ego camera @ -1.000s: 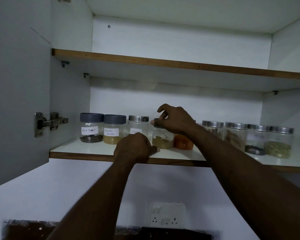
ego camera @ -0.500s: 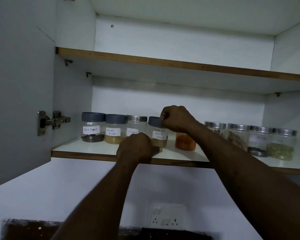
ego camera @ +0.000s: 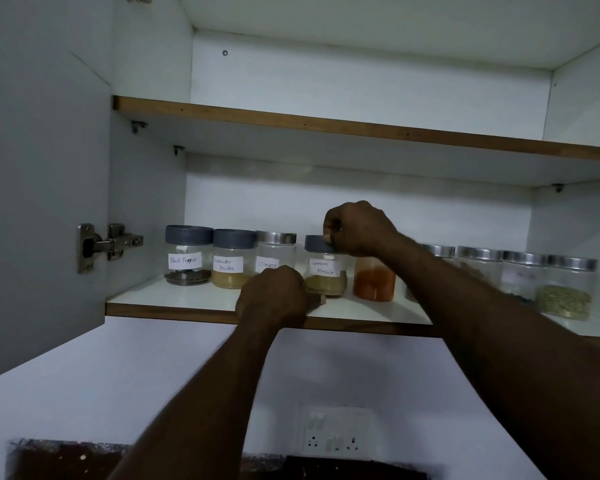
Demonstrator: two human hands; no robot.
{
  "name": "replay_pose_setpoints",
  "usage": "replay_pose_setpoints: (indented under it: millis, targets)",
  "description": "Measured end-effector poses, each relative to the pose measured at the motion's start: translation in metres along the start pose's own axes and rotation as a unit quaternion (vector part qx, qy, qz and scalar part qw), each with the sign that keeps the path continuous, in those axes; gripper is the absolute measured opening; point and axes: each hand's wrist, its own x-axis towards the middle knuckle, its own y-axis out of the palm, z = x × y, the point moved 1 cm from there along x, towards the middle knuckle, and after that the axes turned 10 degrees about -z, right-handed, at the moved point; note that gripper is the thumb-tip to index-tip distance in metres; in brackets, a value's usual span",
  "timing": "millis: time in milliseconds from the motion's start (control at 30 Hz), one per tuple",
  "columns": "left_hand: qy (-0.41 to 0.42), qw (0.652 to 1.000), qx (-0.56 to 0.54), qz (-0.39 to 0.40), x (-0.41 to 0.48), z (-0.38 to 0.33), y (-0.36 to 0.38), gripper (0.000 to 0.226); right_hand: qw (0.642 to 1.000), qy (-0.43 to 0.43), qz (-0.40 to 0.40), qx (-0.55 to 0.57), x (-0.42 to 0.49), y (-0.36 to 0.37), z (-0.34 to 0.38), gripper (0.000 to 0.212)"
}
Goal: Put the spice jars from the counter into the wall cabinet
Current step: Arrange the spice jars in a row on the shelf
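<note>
On the lower shelf [ego camera: 194, 301] of the wall cabinet stands a row of jars. From the left: Black Pepper jar [ego camera: 187, 255], Coriander Powder jar [ego camera: 232, 259], Cloves jar [ego camera: 275, 251], then the Garam Masala jar [ego camera: 326, 271] with a grey lid. My right hand [ego camera: 357, 228] is shut on that jar's lid from above. My left hand [ego camera: 274, 296] is curled at the shelf's front edge, against the jar's base. A jar of orange powder [ego camera: 374, 282] stands just right of it, partly behind my right forearm.
Several steel-lidded jars [ego camera: 565, 285] fill the shelf's right side. The upper shelf [ego camera: 326, 124] shows nothing on it. The open cabinet door [ego camera: 42, 202] with its hinge [ego camera: 108, 244] is at the left. A wall socket panel [ego camera: 335, 431] sits below.
The Garam Masala jar has been turned so its label faces me and slid left toward the Cloves jar. My right hand closed over its lid. My left hand stayed at the shelf edge.
</note>
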Motion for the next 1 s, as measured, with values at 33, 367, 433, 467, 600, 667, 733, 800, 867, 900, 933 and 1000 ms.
replay_pose_setpoints:
  millis: [33,367,433,467,600,667,733,800,867,900,933,1000]
  targets:
    - [-0.002,1.000,-0.002,0.000,0.000,0.000,0.000,0.038,1.000,-0.004,0.009,0.003,0.002,-0.004,-0.001,0.006]
    - [0.009,1.000,0.006,-0.008,-0.001,0.001,0.001,0.040,0.998,-0.003,0.005,0.069,-0.009,0.004,-0.014,0.007]
    - [0.013,1.000,0.012,-0.013,0.000,0.002,0.002,0.041,0.995,0.000,-0.004,0.096,-0.011,0.002,-0.017,0.007]
    - [0.014,1.000,0.014,-0.014,0.001,0.002,0.003,0.040,0.995,0.004,-0.017,0.103,-0.012,0.000,-0.019,0.009]
    - [0.030,0.999,0.009,-0.025,0.002,0.004,0.003,0.037,0.994,0.018,-0.097,0.052,-0.021,-0.006,-0.039,0.014]
    - [0.039,0.999,0.005,-0.029,0.001,0.004,0.003,0.033,0.994,0.023,-0.110,-0.003,-0.028,-0.005,-0.052,0.027]
    - [0.048,0.998,0.003,-0.032,0.000,0.004,0.003,0.027,0.994,0.034,-0.097,-0.036,-0.035,-0.002,-0.064,0.039]
    - [0.047,0.998,0.003,-0.028,-0.001,0.003,0.002,0.021,0.995,0.042,-0.077,-0.048,-0.041,0.003,-0.074,0.044]
    - [0.045,0.999,0.006,-0.020,-0.003,-0.006,0.002,0.017,0.995,0.040,-0.080,-0.051,-0.044,0.008,-0.081,0.041]
    - [0.048,0.999,0.004,-0.014,-0.005,-0.014,0.004,0.016,0.994,0.044,-0.094,-0.042,-0.045,0.010,-0.083,0.040]
    - [0.053,0.999,-0.001,-0.006,-0.007,-0.025,0.006,0.016,0.992,0.055,-0.110,-0.023,-0.045,0.012,-0.084,0.040]
    - [0.081,0.997,-0.016,0.009,-0.014,-0.050,0.014,0.018,0.988,0.073,-0.136,0.019,-0.044,0.019,-0.085,0.045]
